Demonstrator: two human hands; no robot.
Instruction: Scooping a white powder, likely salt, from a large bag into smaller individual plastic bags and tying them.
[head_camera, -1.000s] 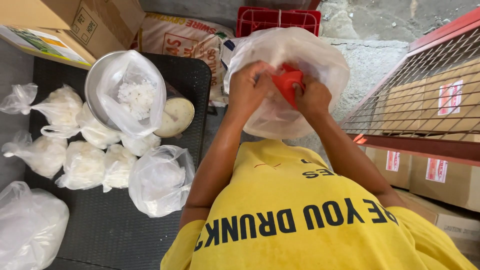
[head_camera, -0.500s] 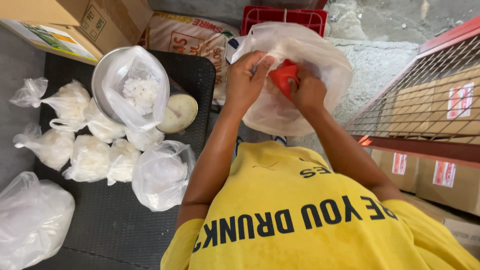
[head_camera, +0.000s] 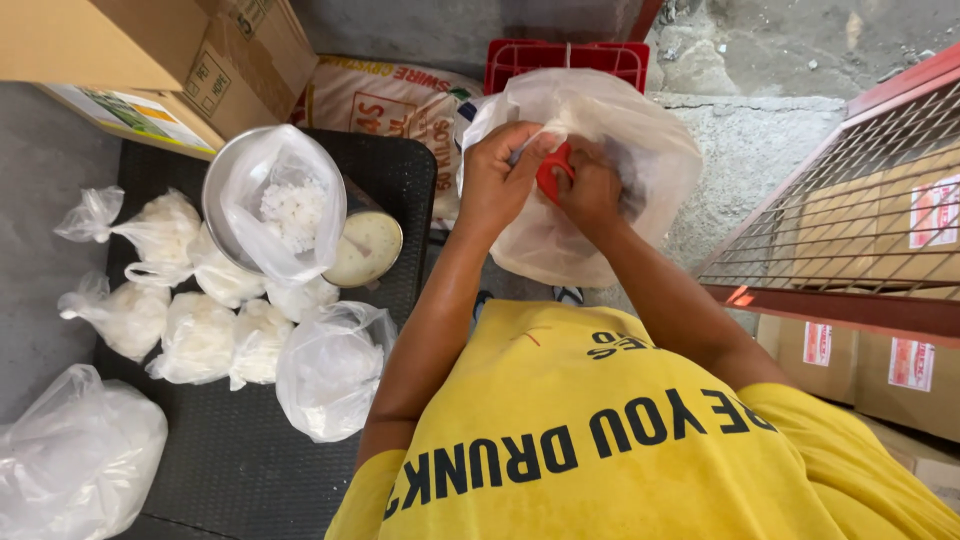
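My left hand and my right hand meet at the top of a large clear plastic bag held up in front of my chest. Both pinch a small red object against the bag's gathered plastic; fingers cover most of it, so I cannot tell what it is. The bag bulges below my hands and looks whitish inside. To the left stands a metal bowl lined with a clear bag holding white grains.
Several small tied bags of white grains lie on a black ribbed mat, with a pale round lid beside the bowl. A printed sack, red crate, cardboard boxes and a wire rack surround me.
My fingers have closed further over the red object, so less of it shows. The big bag has stayed at about the same height.
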